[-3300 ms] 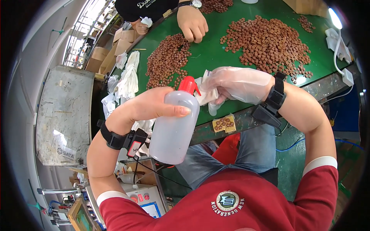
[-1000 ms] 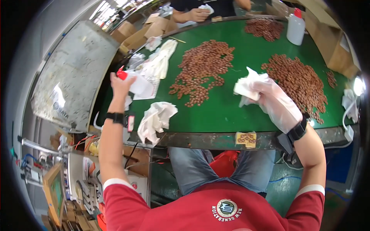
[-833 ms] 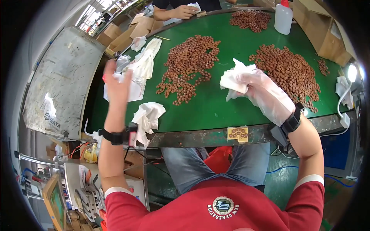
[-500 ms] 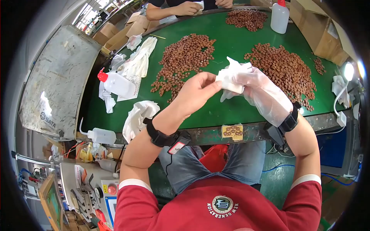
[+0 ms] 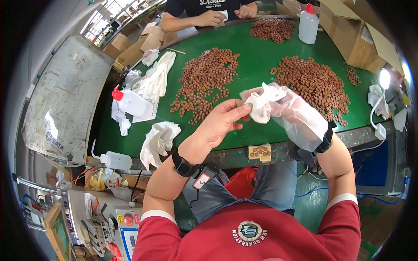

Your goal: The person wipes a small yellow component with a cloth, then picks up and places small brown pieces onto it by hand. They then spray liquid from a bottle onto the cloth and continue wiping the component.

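Head view: what do we have in hand?

Bare left hand (image 5: pixel 222 119) pinches a white wipe (image 5: pixel 260 109) between thumb and fingers. Right hand (image 5: pixel 292 114), in a loose clear glove (image 5: pixel 308 128), sits at the wipe's other side.

So we call them together?

Yes, wipe between them, above the near half of the green table (image 5: pixel 250 63). We can't tell how the right fingers close: wipe and crinkled plastic hide them.

What do we see around them?

Small brown pieces in heaps: left heap (image 5: pixel 207 67) beyond the left hand, right heap (image 5: pixel 311 80) beyond the glove, far heap (image 5: pixel 272 30) near the opposite edge.

Bottles?

We see two with red caps: an upright bottle (image 5: pixel 308 29) beside a cardboard box (image 5: pixel 359 43), a tipped bottle (image 5: pixel 136 104) on the left.

Near edge?

Crumpled white cloth (image 5: pixel 157 141) near the left forearm; yellowish block (image 5: pixel 260 152) with brown rings, nearer us than the hands.

Anyone opposite?

One co-worker; we see a hand (image 5: pixel 211 18) holding something white.
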Tool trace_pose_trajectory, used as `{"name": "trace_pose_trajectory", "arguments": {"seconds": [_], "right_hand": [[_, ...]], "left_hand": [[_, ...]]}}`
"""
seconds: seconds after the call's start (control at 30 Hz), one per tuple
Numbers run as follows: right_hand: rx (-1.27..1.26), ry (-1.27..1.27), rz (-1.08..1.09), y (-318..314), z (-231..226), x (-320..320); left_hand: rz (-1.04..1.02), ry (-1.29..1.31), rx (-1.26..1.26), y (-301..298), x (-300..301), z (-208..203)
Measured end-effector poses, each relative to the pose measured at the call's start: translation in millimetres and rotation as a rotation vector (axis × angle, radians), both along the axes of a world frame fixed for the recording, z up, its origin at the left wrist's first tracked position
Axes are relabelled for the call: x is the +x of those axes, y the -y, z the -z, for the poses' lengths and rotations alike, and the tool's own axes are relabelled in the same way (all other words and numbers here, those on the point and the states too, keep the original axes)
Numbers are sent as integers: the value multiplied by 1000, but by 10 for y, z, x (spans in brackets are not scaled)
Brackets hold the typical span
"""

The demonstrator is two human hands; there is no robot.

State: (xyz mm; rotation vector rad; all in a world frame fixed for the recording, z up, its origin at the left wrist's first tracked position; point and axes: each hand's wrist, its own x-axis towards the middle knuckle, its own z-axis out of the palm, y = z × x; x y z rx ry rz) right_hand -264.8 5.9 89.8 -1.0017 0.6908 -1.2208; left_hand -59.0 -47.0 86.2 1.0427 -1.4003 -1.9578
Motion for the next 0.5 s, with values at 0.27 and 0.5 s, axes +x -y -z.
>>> {"name": "trace_pose_trajectory", "arguments": {"seconds": [0.27, 0.5], "right_hand": [[-346, -1003, 40, -232, 70, -178], [-1101, -1384, -79, -507, 377, 34]], "left_hand": [[-334, 170, -702, -275, 542, 554], [-394, 341, -1045, -467, 697, 860]]}}
